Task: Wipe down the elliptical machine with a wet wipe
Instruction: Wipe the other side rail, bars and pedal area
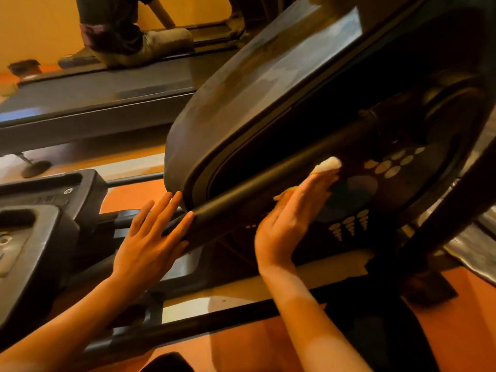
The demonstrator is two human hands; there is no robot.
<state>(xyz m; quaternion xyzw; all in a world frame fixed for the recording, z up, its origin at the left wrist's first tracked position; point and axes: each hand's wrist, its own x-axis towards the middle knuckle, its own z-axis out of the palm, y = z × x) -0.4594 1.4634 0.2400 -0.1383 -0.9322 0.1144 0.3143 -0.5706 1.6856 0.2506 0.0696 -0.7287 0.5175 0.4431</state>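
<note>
The dark elliptical machine's flywheel housing fills the middle and right of the head view. A black crank bar runs diagonally across its side. My right hand presses a white wet wipe flat against the housing's side panel, just below the bar; only the wipe's end shows past my fingertips. My left hand lies with straight fingers against the lower end of the bar, holding nothing.
A foot pedal of the elliptical sits at the left. Behind it stands a treadmill with another person's legs and shoe on its belt. The floor is orange.
</note>
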